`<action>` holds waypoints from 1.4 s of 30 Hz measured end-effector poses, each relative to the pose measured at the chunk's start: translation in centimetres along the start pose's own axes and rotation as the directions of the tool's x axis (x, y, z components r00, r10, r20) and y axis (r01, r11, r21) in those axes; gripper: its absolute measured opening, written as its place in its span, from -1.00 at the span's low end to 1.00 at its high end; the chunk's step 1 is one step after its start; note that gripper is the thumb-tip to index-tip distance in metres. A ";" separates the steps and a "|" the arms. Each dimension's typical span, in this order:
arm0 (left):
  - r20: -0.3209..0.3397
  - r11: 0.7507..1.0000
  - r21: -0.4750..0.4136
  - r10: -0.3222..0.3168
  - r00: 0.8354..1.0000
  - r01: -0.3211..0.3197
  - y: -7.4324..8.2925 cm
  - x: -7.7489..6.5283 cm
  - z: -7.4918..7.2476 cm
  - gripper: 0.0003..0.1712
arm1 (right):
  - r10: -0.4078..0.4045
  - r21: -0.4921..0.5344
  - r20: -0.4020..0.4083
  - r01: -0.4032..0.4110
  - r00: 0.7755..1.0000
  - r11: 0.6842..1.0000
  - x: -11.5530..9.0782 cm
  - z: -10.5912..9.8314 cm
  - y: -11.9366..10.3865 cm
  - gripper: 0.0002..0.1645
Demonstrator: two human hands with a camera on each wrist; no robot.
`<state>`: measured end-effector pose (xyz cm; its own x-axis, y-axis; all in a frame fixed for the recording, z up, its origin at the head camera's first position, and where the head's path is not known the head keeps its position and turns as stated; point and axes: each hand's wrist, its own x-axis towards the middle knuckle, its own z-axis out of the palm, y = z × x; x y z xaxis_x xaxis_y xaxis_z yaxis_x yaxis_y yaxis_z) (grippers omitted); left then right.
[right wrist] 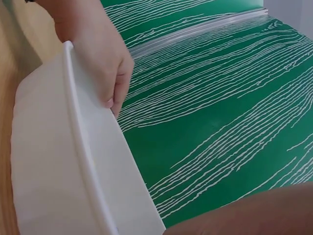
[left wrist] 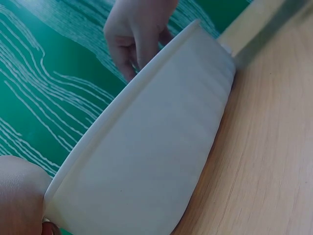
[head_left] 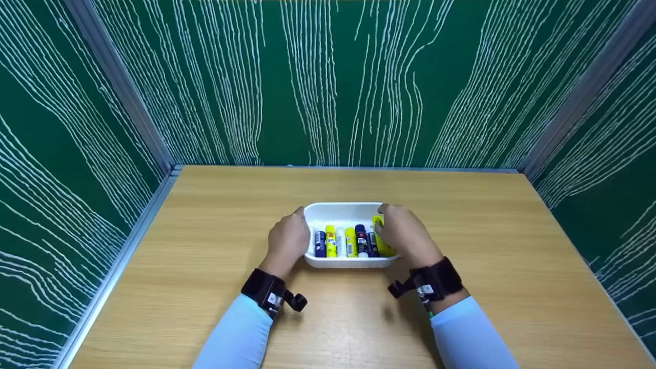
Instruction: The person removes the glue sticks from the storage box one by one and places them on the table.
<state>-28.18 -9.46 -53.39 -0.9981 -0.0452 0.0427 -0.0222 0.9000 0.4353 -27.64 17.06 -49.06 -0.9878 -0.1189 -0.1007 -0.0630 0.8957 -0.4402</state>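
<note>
A white plastic tray [head_left: 351,263] sits on the table with a row of glue sticks in it: navy, yellow and white tubes side by side. My left hand [head_left: 289,237] grips the tray's left end, fingers at the rim. At the right end my right hand [head_left: 408,233] reaches over the rim, thumb and fingers around a yellow glue stick [head_left: 385,248], which leans beside a navy one [head_left: 372,246]. The hand covers part of that stick. In the left wrist view the right hand's fingers [left wrist: 142,54] point down behind the tray's far rim.
The wooden table [head_left: 215,307] reaches out around the tray. Green panels [head_left: 348,82] with white wavy lines stand behind it and at both sides, joined by grey metal posts [head_left: 120,77]. Black straps with small cameras [head_left: 430,281] are on both wrists.
</note>
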 end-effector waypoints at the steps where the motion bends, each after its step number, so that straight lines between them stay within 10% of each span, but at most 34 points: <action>1: -0.004 1.000 0.005 0.005 1.000 -0.005 0.0 0.0 0.0 -0.44 | 0.002 -0.004 -0.001 -0.002 1.000 1.000 0.0 0.1 0.0 -0.44; 14: -0.007 1.000 0.004 0.003 1.000 -0.003 0.1 -0.1 0.0 -0.44 | -0.068 -0.140 -0.048 0.060 0.997 0.988 0.5 1.9 -0.5 -0.71; 42: -0.008 1.000 -0.013 -0.003 1.000 0.002 0.0 0.1 0.0 -0.43 | -0.051 -0.066 0.018 0.052 0.999 0.996 0.1 1.5 -0.6 -0.27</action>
<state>-28.26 -9.49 -53.39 -0.9975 -0.0511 0.0491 -0.0238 0.8940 0.4474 -27.45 15.85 -50.18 -0.9807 -0.1717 -0.0939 -0.1234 0.9148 -0.3846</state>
